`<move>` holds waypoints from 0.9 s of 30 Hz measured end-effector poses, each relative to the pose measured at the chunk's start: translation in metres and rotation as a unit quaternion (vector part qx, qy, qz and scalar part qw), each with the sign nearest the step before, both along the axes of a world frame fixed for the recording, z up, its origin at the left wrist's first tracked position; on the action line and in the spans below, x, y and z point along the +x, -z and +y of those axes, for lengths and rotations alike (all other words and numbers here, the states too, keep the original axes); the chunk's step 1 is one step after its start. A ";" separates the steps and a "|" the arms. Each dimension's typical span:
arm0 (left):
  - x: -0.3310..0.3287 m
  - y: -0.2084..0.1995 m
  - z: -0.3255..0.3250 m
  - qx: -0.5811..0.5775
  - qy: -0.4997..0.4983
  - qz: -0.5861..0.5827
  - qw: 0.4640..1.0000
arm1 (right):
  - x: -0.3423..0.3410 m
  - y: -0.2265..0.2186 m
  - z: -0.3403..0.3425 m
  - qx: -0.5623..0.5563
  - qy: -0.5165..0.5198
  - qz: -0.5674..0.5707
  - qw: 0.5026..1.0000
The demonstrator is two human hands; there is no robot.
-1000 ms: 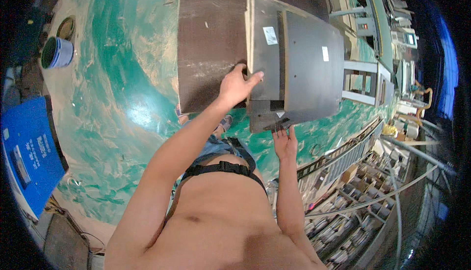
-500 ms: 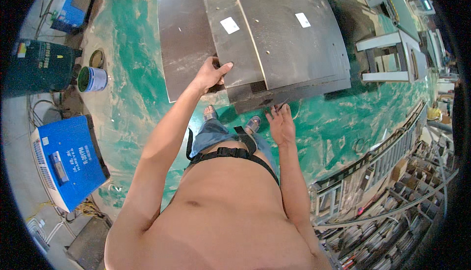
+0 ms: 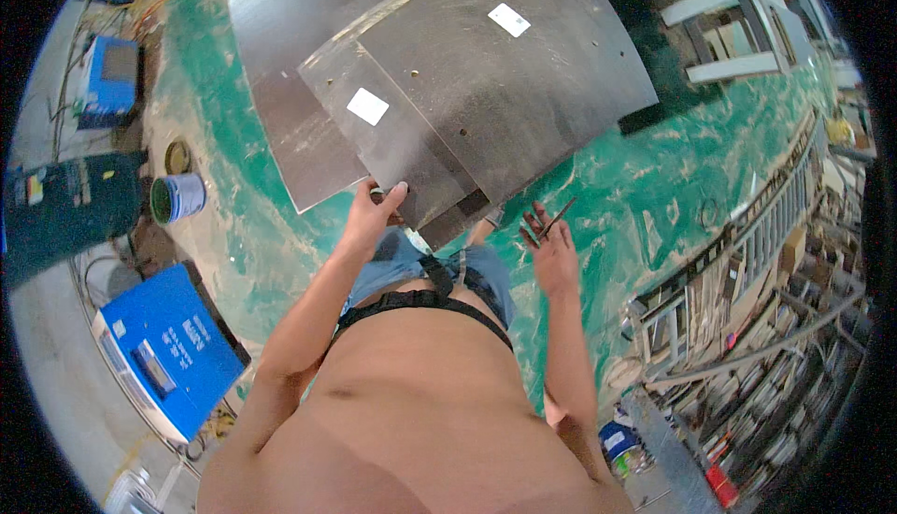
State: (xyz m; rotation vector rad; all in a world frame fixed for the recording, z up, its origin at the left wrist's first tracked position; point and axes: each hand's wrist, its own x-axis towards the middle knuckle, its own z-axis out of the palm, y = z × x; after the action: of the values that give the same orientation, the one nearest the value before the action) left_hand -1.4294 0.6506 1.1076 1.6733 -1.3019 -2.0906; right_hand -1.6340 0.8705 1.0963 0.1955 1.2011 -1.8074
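We have the small panel at 11 o'clock, its near corner reaching in toward the centre. Our left hand, at 9 o'clock, is closed on that corner, thumb on top and fingers curled under the edge. The big panel lies alongside it, around 12 o'clock, and both overlap the brown sheet at 11. Our right hand, at 3 o'clock, is clear of the panels, its fingers loosely curled with a thin stick across them. As we judge it, both panels are already over the sheet, but their edges are out of line with it, and the small one is not yet let go. Whether its corner is raised or flat, and how much work is left, we cannot tell.
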 end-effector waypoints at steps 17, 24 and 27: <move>-0.015 -0.033 -0.205 -0.401 0.215 -0.028 0.890 | 0.204 0.016 -0.026 0.182 0.165 -0.056 0.968; -0.105 0.017 -0.308 -0.612 0.326 -0.014 0.720 | 0.235 0.024 -0.118 0.132 0.233 -0.069 0.961; -0.137 0.047 -0.321 -0.616 0.416 0.027 0.668 | 0.239 0.011 -0.176 0.104 0.313 -0.062 0.942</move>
State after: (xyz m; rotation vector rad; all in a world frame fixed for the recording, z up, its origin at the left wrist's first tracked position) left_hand -1.5667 0.3293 1.0605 0.3614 -2.7836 -0.7256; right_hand -1.3947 0.6946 1.0851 0.8855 1.3301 -2.1533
